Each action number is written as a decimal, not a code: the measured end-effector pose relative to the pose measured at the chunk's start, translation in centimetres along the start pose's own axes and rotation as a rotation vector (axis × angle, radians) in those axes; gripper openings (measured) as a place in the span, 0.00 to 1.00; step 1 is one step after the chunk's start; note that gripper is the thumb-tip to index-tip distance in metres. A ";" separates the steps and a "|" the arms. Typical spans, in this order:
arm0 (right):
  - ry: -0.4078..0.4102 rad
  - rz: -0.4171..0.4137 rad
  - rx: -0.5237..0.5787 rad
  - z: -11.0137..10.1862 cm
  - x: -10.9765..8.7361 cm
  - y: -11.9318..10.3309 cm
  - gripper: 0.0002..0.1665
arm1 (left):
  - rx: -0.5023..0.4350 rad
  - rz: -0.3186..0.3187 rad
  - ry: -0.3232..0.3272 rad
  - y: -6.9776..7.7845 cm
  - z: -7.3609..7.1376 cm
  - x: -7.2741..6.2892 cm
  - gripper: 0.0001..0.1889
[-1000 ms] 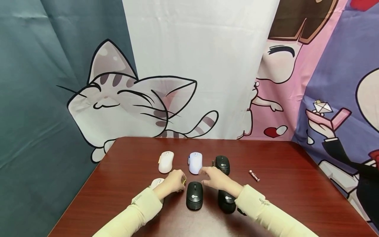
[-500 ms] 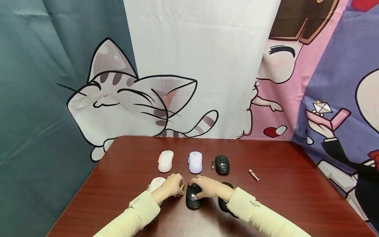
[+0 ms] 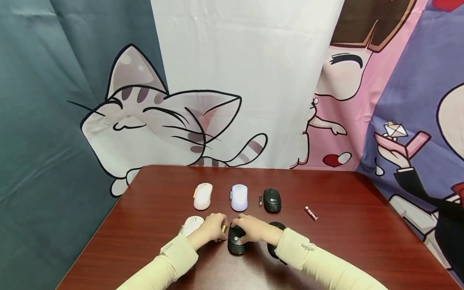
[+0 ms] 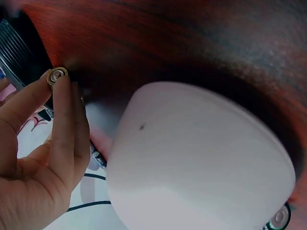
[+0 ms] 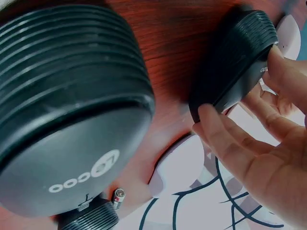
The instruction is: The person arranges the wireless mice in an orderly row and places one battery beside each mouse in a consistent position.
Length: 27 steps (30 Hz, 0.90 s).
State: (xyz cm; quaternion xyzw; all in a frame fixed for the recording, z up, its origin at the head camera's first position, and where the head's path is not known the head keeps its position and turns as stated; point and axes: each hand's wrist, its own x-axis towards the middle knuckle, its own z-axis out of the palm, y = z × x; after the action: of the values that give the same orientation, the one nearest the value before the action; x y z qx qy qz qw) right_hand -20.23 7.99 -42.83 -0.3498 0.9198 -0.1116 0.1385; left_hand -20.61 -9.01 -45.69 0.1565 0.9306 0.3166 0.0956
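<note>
My left hand (image 3: pixel 213 226) pinches a small battery (image 4: pixel 56 75), its round gold-rimmed end showing between thumb and finger. That hand is close to the left side of a black computer mouse (image 3: pixel 236 247) in the front row. From the other side my right hand (image 3: pixel 255 229) grips this same mouse, fingers along its edges, as the right wrist view also shows. A white mouse (image 3: pixel 192 224) lies under and beside my left wrist. Partly covered by my right wrist and sleeve is another black mouse (image 5: pixel 76 158).
Behind the hands, a white mouse (image 3: pixel 203 196), a lavender mouse (image 3: pixel 239 197) and a black mouse (image 3: pixel 272 200) stand in a row. One battery (image 3: pixel 260 200) lies beside the black one. Further right is a loose battery (image 3: pixel 311 213) on the brown table (image 3: pixel 348 241).
My right hand has come left and toward me from near the lavender mouse and taken hold of the front black mouse. My left hand, with the battery, has barely shifted.
</note>
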 end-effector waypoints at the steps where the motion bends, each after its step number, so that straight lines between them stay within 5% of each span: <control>1: 0.007 -0.005 -0.010 0.0 0.0 0.0 0.25 | -0.002 -0.003 -0.004 0.1 0.0 0.0 0.15; 8: 0.042 -0.029 -0.083 0.1 -0.2 -0.4 0.25 | -0.016 0.001 -0.055 0.3 0.4 0.0 0.15; 18: 0.028 -0.018 -0.062 0.1 0.0 -0.6 0.25 | 0.009 0.039 -0.041 0.3 0.0 -0.3 0.08; 27: 0.034 -0.024 -0.062 -0.1 0.0 -0.7 0.25 | -0.029 0.037 -0.045 0.5 -0.1 -0.3 0.13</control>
State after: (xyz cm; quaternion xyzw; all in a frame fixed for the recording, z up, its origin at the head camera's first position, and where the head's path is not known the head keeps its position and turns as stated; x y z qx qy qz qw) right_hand -19.78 7.48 -42.55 -0.3628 0.9208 -0.0906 0.1106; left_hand -20.22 -8.77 -45.28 0.1792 0.9205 0.3284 0.1128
